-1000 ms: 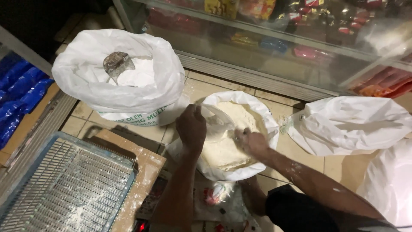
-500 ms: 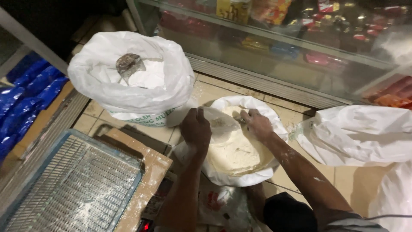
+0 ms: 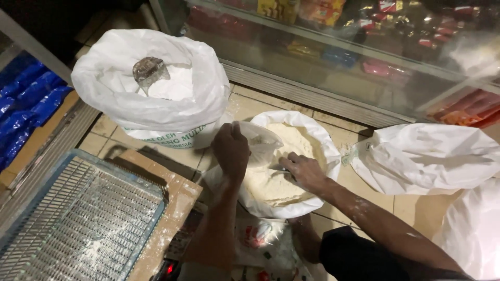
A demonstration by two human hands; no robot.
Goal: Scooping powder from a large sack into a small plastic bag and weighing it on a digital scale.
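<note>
Flour, pale and yellowish, fills the open sack (image 3: 291,171) that stands on the tiled floor (image 3: 260,106) in the middle of the view, and both hands are at work in its mouth. The left hand (image 3: 230,151) is closed around a thin clear plastic bag (image 3: 260,143), which is held up at the sack's near-left rim; half a second earlier the fist was seen in much the same place, so the bag has been kept steady. The right hand (image 3: 304,171) is seen lower and nearer the middle of the flour than in the earlier pictures, where it lay by the far rim; its fingers are curled, apparently around a small scoop (image 3: 278,167), though the tool is mostly hidden and cannot be made out with certainty. From this shift it is judged that a portion of flour is being taken up beside the bag held open. A larger white sack (image 3: 151,88) with a clear cup (image 3: 149,70) resting in its white powder stands to the left, well apart from both hands. A tied white sack (image 3: 427,156) lies to the right, a metal grid tray (image 3: 78,218) at the lower left, and a glass display case (image 3: 338,47) behind.
</note>
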